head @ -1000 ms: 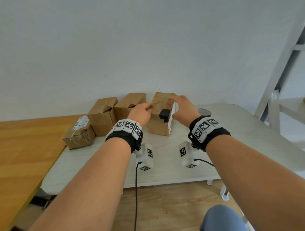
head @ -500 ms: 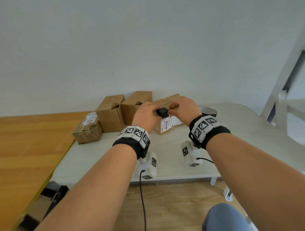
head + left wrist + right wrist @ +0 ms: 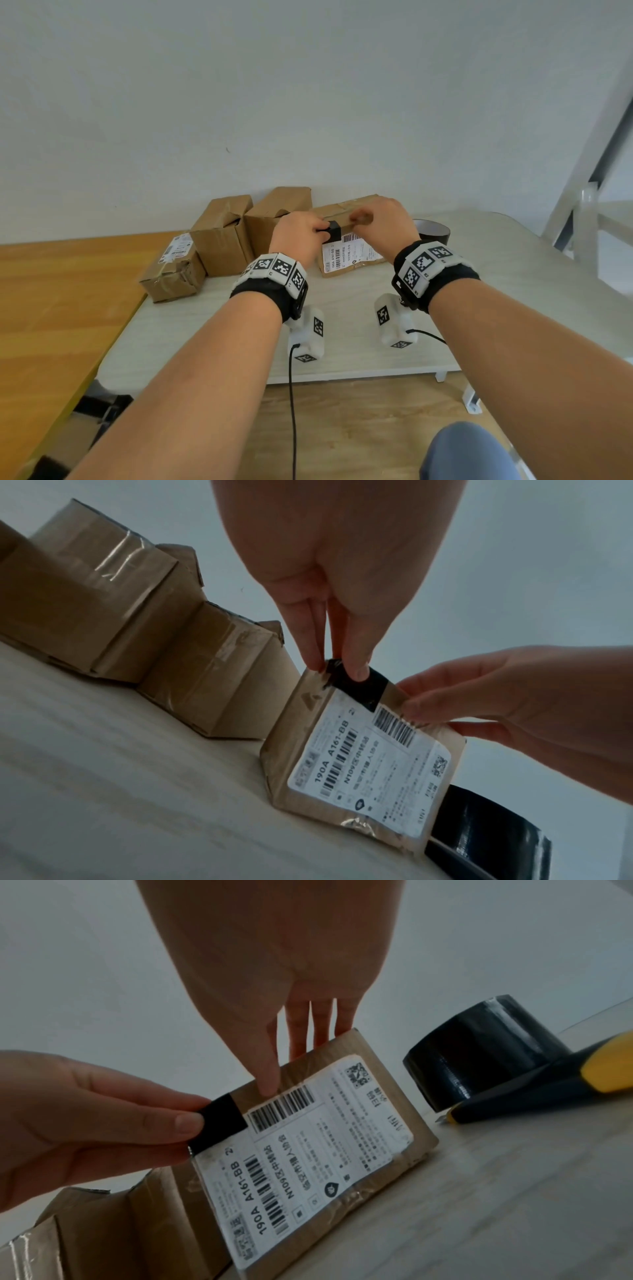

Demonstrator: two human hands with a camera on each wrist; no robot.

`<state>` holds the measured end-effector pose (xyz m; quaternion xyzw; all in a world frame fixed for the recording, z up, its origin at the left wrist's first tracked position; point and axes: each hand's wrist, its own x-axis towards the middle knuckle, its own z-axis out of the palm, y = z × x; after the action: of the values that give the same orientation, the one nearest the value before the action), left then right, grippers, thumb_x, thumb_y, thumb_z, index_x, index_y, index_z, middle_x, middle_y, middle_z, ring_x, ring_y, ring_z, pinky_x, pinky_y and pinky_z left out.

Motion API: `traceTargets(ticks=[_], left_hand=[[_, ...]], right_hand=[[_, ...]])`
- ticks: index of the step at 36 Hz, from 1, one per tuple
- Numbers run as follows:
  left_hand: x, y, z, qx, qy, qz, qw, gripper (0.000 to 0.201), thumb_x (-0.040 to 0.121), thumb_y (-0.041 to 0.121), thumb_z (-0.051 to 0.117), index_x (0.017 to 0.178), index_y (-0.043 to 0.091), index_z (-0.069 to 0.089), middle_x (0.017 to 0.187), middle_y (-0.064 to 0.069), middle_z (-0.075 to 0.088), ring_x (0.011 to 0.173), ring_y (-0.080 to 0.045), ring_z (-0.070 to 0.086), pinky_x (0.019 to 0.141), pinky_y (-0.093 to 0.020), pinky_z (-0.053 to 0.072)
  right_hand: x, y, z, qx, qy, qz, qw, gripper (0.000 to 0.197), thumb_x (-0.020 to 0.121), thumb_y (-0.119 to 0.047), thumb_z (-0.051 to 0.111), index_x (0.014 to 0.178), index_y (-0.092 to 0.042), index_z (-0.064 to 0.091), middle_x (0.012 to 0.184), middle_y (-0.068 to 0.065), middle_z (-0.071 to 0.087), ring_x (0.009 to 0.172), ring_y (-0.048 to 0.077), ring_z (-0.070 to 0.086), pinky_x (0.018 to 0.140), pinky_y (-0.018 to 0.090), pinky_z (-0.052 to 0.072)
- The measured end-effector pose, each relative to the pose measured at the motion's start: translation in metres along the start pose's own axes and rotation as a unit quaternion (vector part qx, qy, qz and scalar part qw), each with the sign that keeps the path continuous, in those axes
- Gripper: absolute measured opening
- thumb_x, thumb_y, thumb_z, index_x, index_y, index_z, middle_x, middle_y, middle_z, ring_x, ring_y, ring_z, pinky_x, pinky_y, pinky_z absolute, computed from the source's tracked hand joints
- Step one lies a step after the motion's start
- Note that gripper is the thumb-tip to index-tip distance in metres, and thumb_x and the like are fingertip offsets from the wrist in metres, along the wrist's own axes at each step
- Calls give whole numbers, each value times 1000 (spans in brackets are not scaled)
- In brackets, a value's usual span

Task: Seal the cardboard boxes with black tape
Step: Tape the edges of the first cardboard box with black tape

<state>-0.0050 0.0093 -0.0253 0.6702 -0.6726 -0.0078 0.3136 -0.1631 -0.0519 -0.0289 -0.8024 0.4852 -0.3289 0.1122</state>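
A: Where does the labelled box [image 3: 349, 253] sit?
B: Near the far edge of the pale desk [image 3: 212, 329], label side toward the person, with a black tape strip [image 3: 359, 688] folded over its upper edge.
A: And the left hand [image 3: 298, 236]?
B: Its fingers are curled; thumb and fingertips pinch the strip at the box's top left corner.
A: The right hand [image 3: 383, 222]?
B: Fingers nearly straight, laid over the top edge; the forefinger [image 3: 270, 1080] touches the face just above the barcode. It grips nothing.
A: What else is on the desk?
B: A black tape roll [image 3: 486, 1053] just right of the box, a dark and yellow utility knife [image 3: 534, 1091] in front of the roll, and three more cardboard boxes [image 3: 222, 233] toward the far left corner.
A: Beyond that?
B: A plain pale wall [image 3: 308, 96], an orange wooden surface [image 3: 54, 301] to the left, and wood flooring [image 3: 359, 428] below.
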Motion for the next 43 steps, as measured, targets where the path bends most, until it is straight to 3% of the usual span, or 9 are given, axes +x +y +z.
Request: traceTargets(ticks=[5,18,24,27,31,34,36,40,43], left_hand=[[0,-1,4,-7,20,-13,1000,28,88,22,62,115,16,68,116,0,66,106,-16,58,87,-23,41],[12,4,11,-6,28,7,1000,19,76,24,76,77,14,60,86,1,54,76,-15,50,57,-19,32],[13,-2,12,-26,25,5,999,17,83,30,69,80,13,66,83,4,51,74,-12,45,62,-24,28],[14,-2,12,-15,38,2,999,34,92,35,55,72,8,61,77,1,48,69,-14,45,63,-25,28],[15,0,12,-7,42,-4,999,22,97,26,47,97,14,66,100,0,55,82,-12,53,71,-23,36],[16,-3,13,-17,42,-10,999,29,98,17,42,122,14,58,124,-2,52,104,-19,55,90,-29,43],[17,-2,13,-8,10,-11,1000,30,99,16,38,119,11,60,121,-7,56,111,-23,53,94,-31,41],[15,-1,12,-22,-2,-38,999,29,99,21,39,110,12,64,114,-7,57,100,-21,57,85,-26,41],[10,-3,12,-35,24,-66,997,28,98,28,44,118,17,61,124,-5,47,90,-15,56,82,-21,39]], right_hand=[[-1,-2,2,-6,2,-4,1000,25,81,-20,62,104,-27,71,105,-1,65,104,20,56,92,39,47],[5,9,14,20,8,3,1000,26,81,-11,57,96,-28,71,101,-1,62,98,21,55,86,33,47],[7,6,14,10,17,7,1000,31,78,-8,56,96,-26,73,106,1,64,102,21,56,90,37,47],[7,5,14,19,14,9,1000,28,78,-8,56,92,-27,72,101,-1,63,98,20,56,88,36,47],[5,4,10,23,6,8,1000,28,81,-5,54,91,-25,71,100,-1,63,96,20,56,85,33,48],[5,5,9,36,-2,7,999,26,84,-2,52,88,-20,70,97,0,62,91,19,57,69,20,42],[3,3,5,37,-2,2,999,24,85,-3,51,86,-20,69,93,-1,60,91,21,58,63,13,36],[-4,1,1,20,28,25,999,27,86,-8,51,105,-17,68,109,6,55,107,23,49,93,33,44],[-10,1,0,40,69,79,994,13,86,-19,57,98,-14,61,103,5,54,101,24,51,86,36,47]])
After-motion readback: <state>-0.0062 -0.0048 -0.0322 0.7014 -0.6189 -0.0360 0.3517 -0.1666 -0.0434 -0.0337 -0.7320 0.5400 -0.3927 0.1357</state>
